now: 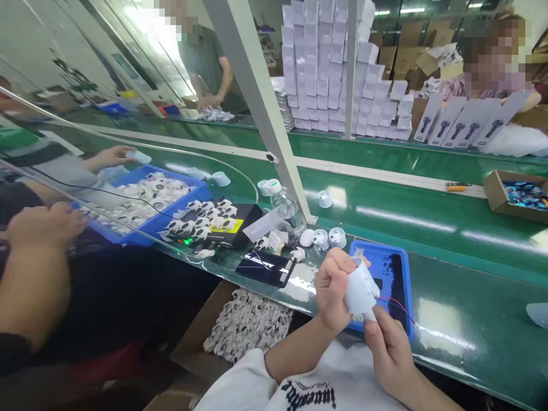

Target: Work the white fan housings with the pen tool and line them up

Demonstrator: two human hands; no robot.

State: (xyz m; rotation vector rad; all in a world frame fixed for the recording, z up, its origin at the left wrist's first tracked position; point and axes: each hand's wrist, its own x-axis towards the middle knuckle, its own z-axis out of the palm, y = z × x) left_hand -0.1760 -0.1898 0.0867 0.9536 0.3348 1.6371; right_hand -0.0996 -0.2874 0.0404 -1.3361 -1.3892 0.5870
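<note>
My left hand (333,291) is closed around a small white plastic cup-shaped housing (358,288) with thin red wires (396,304) trailing from it to the right. Just below, my right hand (387,342) pinches the housing's lower end with thumb and fingers. Both hands hover over the near edge of a shallow blue tray (406,268) holding a dark pad, on the green conveyor belt (428,228). Two white round parts (329,238) and a white dome-shaped piece (306,237) lie just beyond the tray.
A phone (265,267), a water bottle (286,205), a black pad with small white parts (205,220) and a blue bin of white parts (149,200) lie left. A cardboard box of white parts (246,325) sits below the table. Other people work left and across the belt; white boxes (334,68) are stacked behind.
</note>
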